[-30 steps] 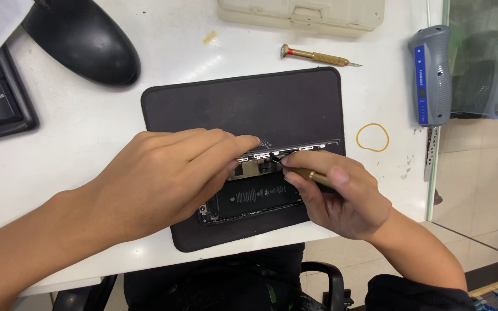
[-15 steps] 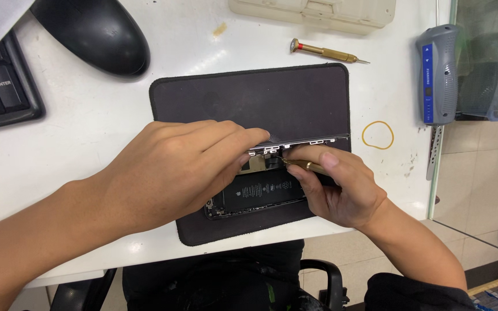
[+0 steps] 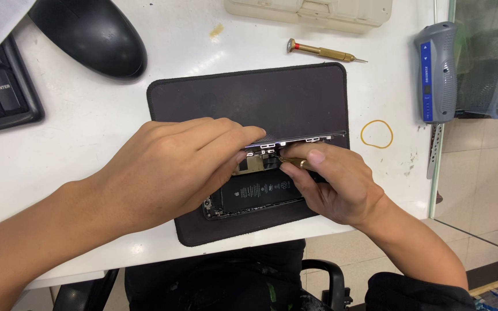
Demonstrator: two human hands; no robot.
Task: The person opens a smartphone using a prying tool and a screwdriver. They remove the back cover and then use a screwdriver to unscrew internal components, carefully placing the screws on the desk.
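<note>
An opened phone (image 3: 257,193) lies on a dark work mat (image 3: 260,98), its black battery showing. Its screen panel (image 3: 306,138) stands lifted along the far edge. My left hand (image 3: 168,167) rests over the phone's left part, fingertips pressing at the top of the lifted screen. My right hand (image 3: 332,184) grips a small brass-coloured screwdriver (image 3: 295,162), its tip down among the connectors near the phone's upper end. The phone's left half is hidden under my left hand.
A second brass screwdriver with a red band (image 3: 324,53) lies beyond the mat. A yellow rubber band (image 3: 376,133) and a grey-blue handheld tool (image 3: 436,72) lie at the right. A black mouse (image 3: 90,34), a keyboard (image 3: 1,98) and a beige box (image 3: 309,10) stand at the back.
The view has shifted slightly, so everything sits a little lower and to the right. Both hands stay on the phone in nearly the same pose.
</note>
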